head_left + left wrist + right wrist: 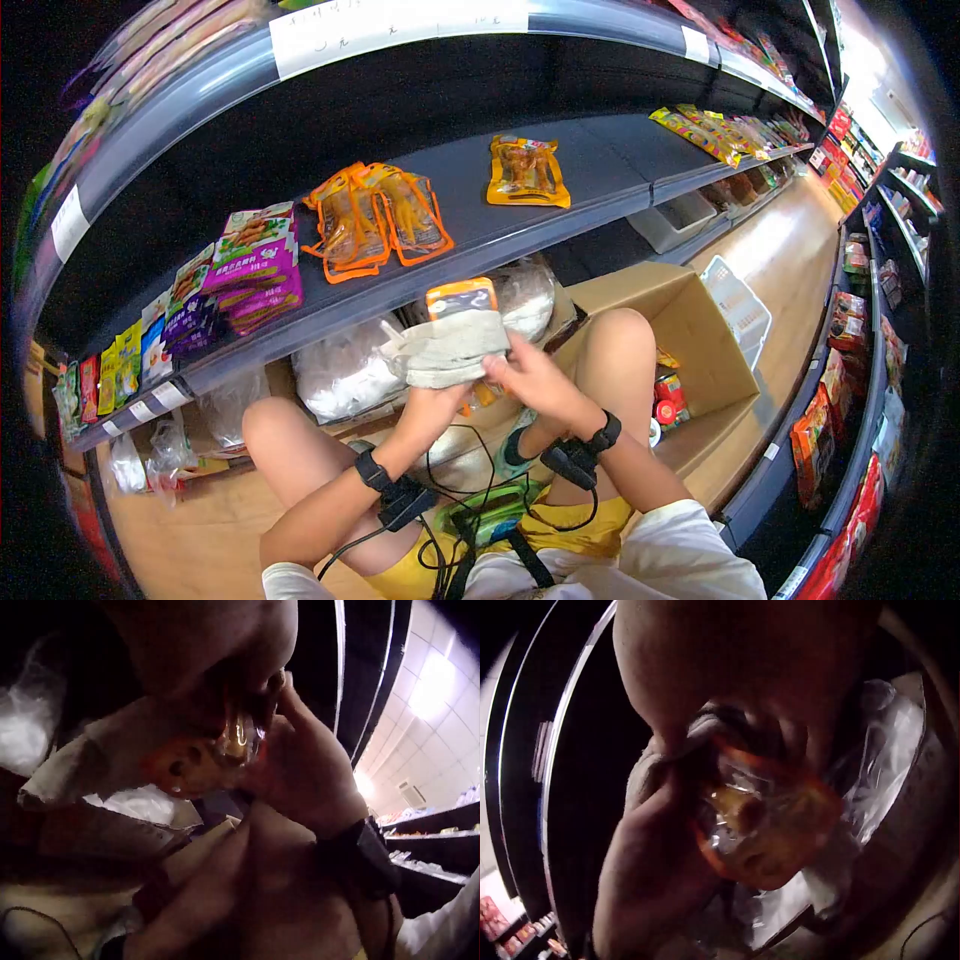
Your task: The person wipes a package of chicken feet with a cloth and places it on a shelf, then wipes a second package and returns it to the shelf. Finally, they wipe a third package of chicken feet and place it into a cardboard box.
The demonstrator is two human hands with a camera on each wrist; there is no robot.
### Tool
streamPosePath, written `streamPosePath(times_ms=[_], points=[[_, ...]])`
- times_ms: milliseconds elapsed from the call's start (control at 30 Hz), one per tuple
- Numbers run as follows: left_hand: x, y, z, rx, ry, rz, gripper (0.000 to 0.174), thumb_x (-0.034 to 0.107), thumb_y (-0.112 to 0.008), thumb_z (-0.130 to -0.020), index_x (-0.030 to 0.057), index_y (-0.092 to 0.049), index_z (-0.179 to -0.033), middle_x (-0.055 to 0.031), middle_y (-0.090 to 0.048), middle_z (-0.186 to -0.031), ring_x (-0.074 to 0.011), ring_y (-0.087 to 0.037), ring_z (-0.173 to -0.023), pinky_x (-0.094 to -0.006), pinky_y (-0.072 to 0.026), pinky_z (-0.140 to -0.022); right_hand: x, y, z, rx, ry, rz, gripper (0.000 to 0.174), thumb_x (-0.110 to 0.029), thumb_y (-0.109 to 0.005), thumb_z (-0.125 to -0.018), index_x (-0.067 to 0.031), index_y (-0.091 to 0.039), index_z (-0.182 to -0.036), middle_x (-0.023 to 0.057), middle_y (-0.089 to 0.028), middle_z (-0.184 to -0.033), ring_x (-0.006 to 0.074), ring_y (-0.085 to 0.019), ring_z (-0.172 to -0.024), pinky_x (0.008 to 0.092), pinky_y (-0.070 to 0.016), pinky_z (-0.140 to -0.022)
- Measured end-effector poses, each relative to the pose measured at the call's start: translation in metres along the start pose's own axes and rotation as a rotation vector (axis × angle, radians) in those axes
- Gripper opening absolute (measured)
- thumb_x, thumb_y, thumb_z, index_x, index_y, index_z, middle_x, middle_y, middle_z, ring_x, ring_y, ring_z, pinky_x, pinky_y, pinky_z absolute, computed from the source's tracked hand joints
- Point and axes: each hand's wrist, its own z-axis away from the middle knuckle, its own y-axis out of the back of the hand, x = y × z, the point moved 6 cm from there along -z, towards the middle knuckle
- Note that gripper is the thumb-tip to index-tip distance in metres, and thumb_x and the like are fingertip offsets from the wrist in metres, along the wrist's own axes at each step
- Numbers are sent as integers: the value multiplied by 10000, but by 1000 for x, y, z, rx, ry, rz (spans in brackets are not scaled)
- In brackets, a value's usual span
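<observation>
A grey-white cloth (pixel 450 345) lies across an orange-edged clear packet (pixel 462 296), whose ends show above and below it. My left hand (pixel 437 408) holds cloth and packet from below, its fingers mostly hidden. From the right, my right hand (pixel 540 385) pinches the cloth's edge, thumb on top. The left wrist view shows the packet (pixel 184 765) between both hands, with the cloth (pixel 82 761) beside it. In the right wrist view the packet (pixel 780 825) hangs under my right hand (pixel 735 660), close to my left hand (pixel 652 862).
On the shelf (pixel 590 150) lie two orange-edged packets (pixel 375 220), a yellow-orange packet (pixel 528 172) and purple packets (pixel 255 270). Below stand clear plastic bags (pixel 345 365). An open cardboard box (pixel 720 345) with red items stands at right, beside a white basket (pixel 738 300). Black cables hang between the wrists.
</observation>
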Motion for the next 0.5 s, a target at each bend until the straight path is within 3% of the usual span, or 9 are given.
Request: streamPosePath(times_ms=[33, 67, 100, 167, 200, 233, 267, 367, 500], points=[[-1, -2, 0, -36, -16, -40, 297, 65, -610, -883, -4, -568, -1169, -71, -639, -1089, -142, -599, -958, -281, -493, -806, 1, -10, 0, -125, -11, -93, 596, -308, -638, -882, 47, -421, -1309, 214, -527, -1256, 277, -496, -1176, 358, -356, -1026], [-2, -5, 1, -72, -33, -81, 301, 71, -612, -884, -1, -565, -1172, -72, -641, -1082, -142, -599, -952, -280, -493, -803, -1, -13, 1, -88, 6, -204, 515, -272, -651, -882, 44, -480, -1251, 145, -593, -1141, 197, -562, -1041, 320, -444, -915], [-1, -8, 1, -105, -49, -122, 305, 78, -613, -885, 3, -561, -1175, -73, -643, -1074, -143, -598, -946, -280, -492, -800, -5, -11, 3, -98, -68, -272, 478, -248, -658, -875, 41, -501, -1222, 125, -610, -1095, 175, -576, -983, 304, -462, -860], [-7, -13, 3, -181, 75, -93, 308, 80, -600, -893, 7, -546, -1187, -71, -643, -1052, -141, -599, -912, -283, -494, -782, -25, -5, 9, -121, -220, -413, 403, -198, -674, -861, 36, -544, -1163, 87, -642, -1004, 130, -604, -868, 272, -498, -751], [-10, -15, 5, -221, 138, -79, 310, 81, -593, -897, 9, -538, -1192, -70, -642, -1041, -141, -599, -895, -285, -495, -773, -31, -4, 10, -99, -216, -470, 296, -118, -674, -844, 23, -585, -1089, 47, -653, -914, 80, -595, -751, 236, -492, -625], [-12, -17, 6, -257, 197, -62, 311, 82, -587, -901, 11, -530, -1198, -70, -642, -1031, -140, -599, -878, -287, -496, -765, -31, -4, 10, -84, -215, -516, 288, -89, -664, -839, 28, -584, -1090, 64, -654, -923, 98, -607, -754, 242, -502, -633], [-19, -17, 4, -298, 140, -76, 332, 88, -571, -911, 12, -504, -1228, -62, -639, -965, -117, -587, -772, -288, -498, -701, -30, -3, 10, -71, -215, -560, 282, -61, -653, -834, 34, -583, -1092, 81, -654, -933, 116, -619, -757, 248, -513, -640], [-13, -23, 5, -312, -25, -211, 279, 54, -553, -917, -3, -490, -1184, -62, -631, -961, -147, -622, -868, -292, -492, -830, -20, 1, 5, -8, -174, -609, 326, 8, -632, -809, 57, -569, -1125, 120, -657, -992, 161, -641, -835, 273, -524, -727], [14, -30, 6, -236, -121, -324, 392, 150, -533, -933, -2, -431, -1280, -114, -649, -897, -213, -626, -745, -354, -497, -687, -25, 17, 2, 71, -219, -698, 398, 69, -610, -777, 96, -542, -1169, 155, -646, -1076, 211, -638, -964, 305, -504, -867]])
